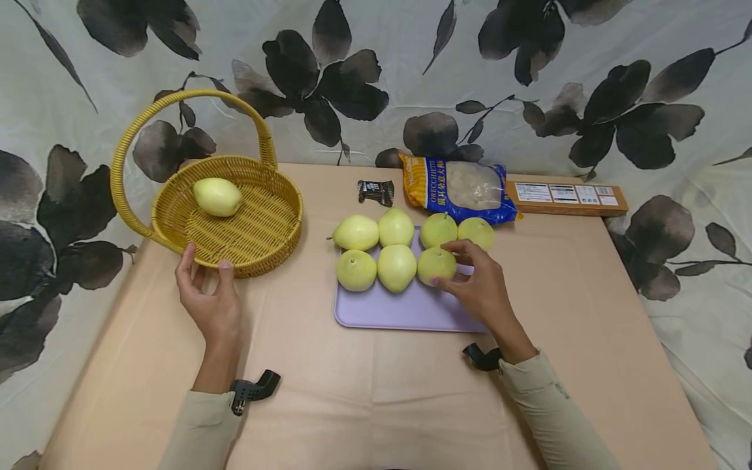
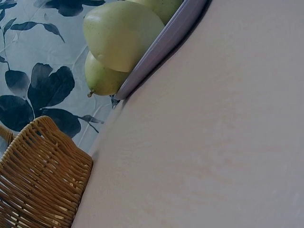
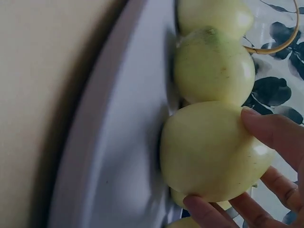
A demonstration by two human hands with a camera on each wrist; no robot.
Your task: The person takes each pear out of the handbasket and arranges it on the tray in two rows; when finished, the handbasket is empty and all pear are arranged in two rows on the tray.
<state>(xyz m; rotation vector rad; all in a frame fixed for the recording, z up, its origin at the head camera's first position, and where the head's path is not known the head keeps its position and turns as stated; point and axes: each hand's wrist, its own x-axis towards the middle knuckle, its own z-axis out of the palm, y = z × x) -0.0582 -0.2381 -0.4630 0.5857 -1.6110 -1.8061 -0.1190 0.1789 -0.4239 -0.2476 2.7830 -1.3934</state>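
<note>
My right hand [image 1: 478,281] holds a yellow-green pear [image 1: 437,266] at the front right of the group on the lilac tray [image 1: 405,316]. In the right wrist view, thumb and fingers lie round this pear [image 3: 213,152], against its sides. Several more pears [image 1: 396,267] sit close together in two rows on the tray. On the left stands a yellow woven basket [image 1: 258,238] with a tall arched handle, and one pear [image 1: 217,197] lies inside it. My left hand [image 1: 211,303] touches the basket's near side with spread fingers; it is out of sight in the left wrist view.
Behind the tray lie a small black wrapped packet [image 1: 376,192], a blue and yellow bag of pasta [image 1: 461,189] and a flat brown box [image 1: 566,196] with white labels. A floral cloth [image 1: 399,72] hangs at the back of the table [image 1: 364,378].
</note>
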